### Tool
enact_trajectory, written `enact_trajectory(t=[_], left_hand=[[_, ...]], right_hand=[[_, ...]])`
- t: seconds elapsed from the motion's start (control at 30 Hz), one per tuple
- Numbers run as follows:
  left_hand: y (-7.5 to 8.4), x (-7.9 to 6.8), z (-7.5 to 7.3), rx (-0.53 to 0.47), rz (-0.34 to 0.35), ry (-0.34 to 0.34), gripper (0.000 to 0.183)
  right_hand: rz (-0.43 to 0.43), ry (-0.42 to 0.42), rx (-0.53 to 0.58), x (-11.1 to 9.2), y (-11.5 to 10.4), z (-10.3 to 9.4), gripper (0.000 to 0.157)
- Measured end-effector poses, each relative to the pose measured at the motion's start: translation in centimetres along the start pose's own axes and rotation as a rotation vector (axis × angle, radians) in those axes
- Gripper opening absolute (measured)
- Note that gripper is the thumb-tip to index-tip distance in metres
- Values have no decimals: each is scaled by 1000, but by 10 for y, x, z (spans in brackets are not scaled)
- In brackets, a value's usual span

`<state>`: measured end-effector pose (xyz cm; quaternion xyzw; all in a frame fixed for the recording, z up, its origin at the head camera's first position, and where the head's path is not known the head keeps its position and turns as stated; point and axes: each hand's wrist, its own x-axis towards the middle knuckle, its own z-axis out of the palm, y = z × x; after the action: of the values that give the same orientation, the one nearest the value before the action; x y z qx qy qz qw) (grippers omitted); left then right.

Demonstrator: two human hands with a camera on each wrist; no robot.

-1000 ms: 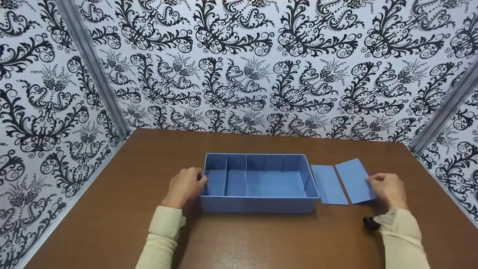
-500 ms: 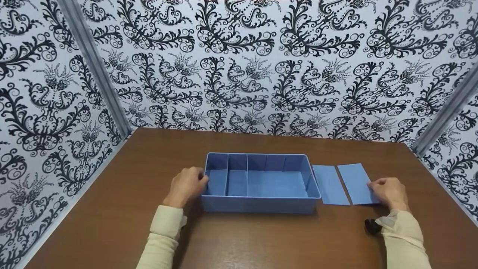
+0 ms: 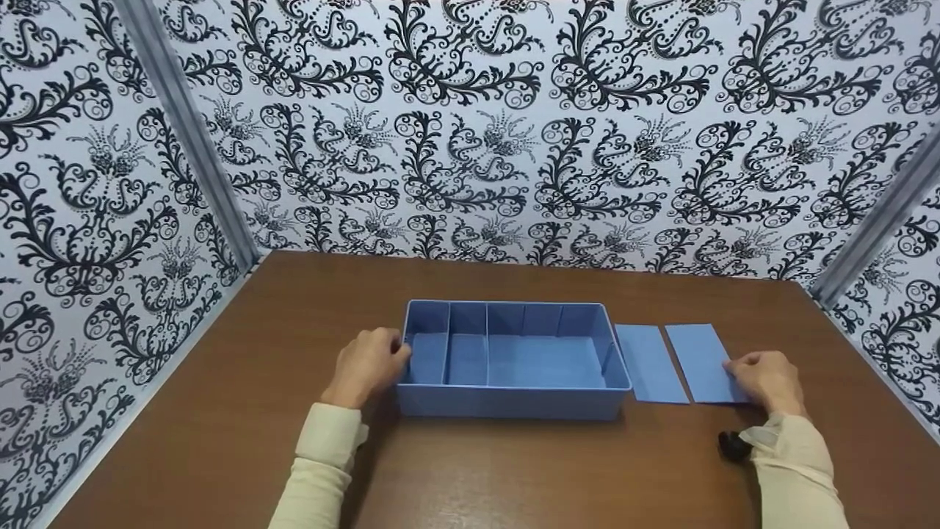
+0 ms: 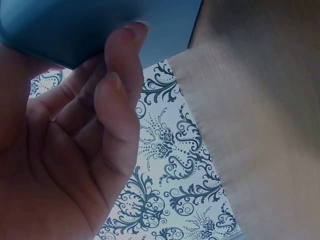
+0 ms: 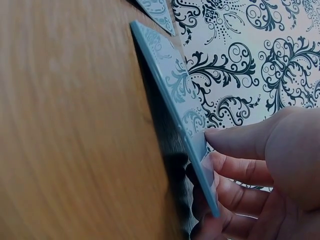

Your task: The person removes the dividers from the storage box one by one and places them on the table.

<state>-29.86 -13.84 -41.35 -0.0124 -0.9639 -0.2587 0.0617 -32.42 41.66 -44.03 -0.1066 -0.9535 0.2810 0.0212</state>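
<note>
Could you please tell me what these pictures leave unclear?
Head view: part of the right panel is hidden by the right hand.
Head view: the black object is too small and dark to identify.
Left wrist view: the blue tray, cut off by the top edge.
Right wrist view: the other panel, likewise.

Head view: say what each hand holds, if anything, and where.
The left hand grips the blue box by its left end wall; the right hand pinches the rightmost blue panel by its right edge.
</note>
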Motion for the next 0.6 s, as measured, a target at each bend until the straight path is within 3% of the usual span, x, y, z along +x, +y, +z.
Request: enact_trajectory(t=[0.6], left_hand=[[0,1,0,-7,8,9,18]], right_hand=[[13,12,-6,0,1,1,41]])
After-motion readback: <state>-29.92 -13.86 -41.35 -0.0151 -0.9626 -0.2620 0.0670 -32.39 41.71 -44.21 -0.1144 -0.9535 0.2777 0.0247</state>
